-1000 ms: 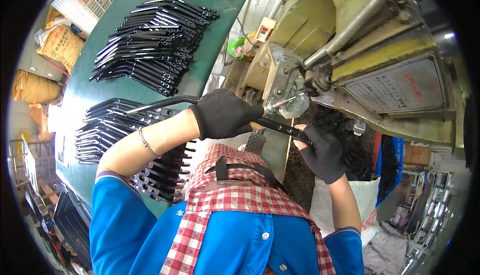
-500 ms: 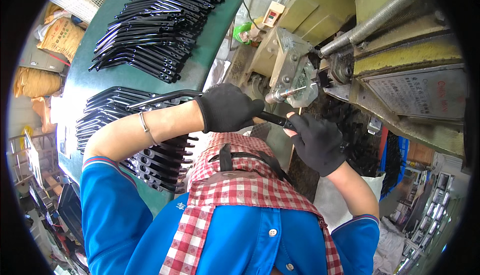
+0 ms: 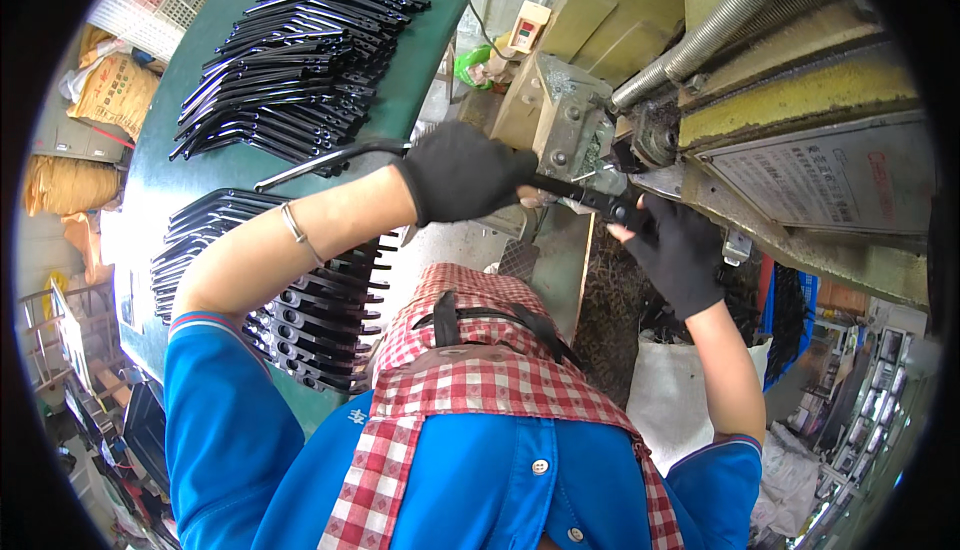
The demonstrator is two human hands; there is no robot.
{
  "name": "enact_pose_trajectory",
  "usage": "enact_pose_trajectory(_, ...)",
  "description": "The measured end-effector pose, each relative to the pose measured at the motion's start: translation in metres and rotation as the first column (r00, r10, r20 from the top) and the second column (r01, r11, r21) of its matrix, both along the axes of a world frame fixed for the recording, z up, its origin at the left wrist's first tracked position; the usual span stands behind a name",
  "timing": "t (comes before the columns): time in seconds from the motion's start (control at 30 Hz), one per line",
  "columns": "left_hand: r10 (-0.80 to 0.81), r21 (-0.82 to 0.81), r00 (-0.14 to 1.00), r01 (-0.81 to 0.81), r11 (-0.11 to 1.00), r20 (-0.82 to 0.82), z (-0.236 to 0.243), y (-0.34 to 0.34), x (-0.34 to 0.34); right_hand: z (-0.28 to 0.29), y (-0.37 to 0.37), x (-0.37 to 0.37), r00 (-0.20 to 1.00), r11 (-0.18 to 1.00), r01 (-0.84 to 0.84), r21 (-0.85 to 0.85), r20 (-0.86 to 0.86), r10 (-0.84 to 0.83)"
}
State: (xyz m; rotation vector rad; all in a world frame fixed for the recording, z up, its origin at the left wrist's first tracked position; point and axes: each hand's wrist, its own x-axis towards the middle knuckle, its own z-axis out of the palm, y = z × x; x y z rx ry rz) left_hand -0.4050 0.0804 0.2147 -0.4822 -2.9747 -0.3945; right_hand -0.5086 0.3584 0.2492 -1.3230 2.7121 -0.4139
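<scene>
A bent black metal bar (image 3: 562, 188) runs across in front of me, its curved thin end sticking out to the left past my wrist. My left hand (image 3: 472, 175), in a black glove with bare fingertips, is wrapped round its middle. At the bar's thicker right end, which has a hole, my right hand (image 3: 682, 255) grips with thumb and fingers, also gloved. That end lies close in front of the machine's metal fixture (image 3: 572, 130), partly covering its spindle. Whether the bar touches the fixture I cannot tell.
On the green table (image 3: 420, 10) to the left lie a far stack of bent black bars (image 3: 290, 60) and a nearer stack (image 3: 310, 335). A large green machine (image 3: 800, 140) with a spring stands on the right. Beside it is a blue crate (image 3: 795, 320) with black parts.
Both hands have moved right with the bar, bringing its thicker end up against the view of the fixture. My right hand has shifted farthest.
</scene>
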Motion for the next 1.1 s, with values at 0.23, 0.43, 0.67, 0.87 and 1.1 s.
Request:
enact_pose_trajectory(0.23, -0.045, -0.034, 0.999, 0.045, 0.998, -0.001, 0.005, -0.013, -0.028, -0.011, -0.008, -0.016, 0.999, 0.997, 0.008, -0.076, -0.034, -0.011)
enact_pose_trajectory(0.43, -0.094, -0.042, 0.992, 0.097, 0.994, 0.079, 0.015, -0.017, -0.038, -0.006, -0.011, -0.020, 0.997, 0.997, -0.063, -0.050, 0.037, 0.065)
enact_pose_trajectory(0.67, -0.114, -0.014, 0.989, 0.116, 0.993, 0.099, 0.017, -0.015, -0.043, -0.011, -0.011, -0.028, 0.997, 0.999, -0.038, 0.021, 0.066, 0.037)
enact_pose_trajectory(0.87, -0.085, -0.122, 0.978, 0.109, 0.987, 0.191, 0.020, -0.012, -0.043, -0.026, -0.014, -0.034, 0.997, 0.987, 0.005, 0.158, -0.073, 0.007)
enact_pose_trajectory(1.1, -0.135, -0.137, 0.982, 0.153, 0.979, 0.136, 0.002, -0.014, -0.048, -0.039, -0.013, -0.041, 0.998, 0.966, 0.053, 0.255, 0.000, -0.055)
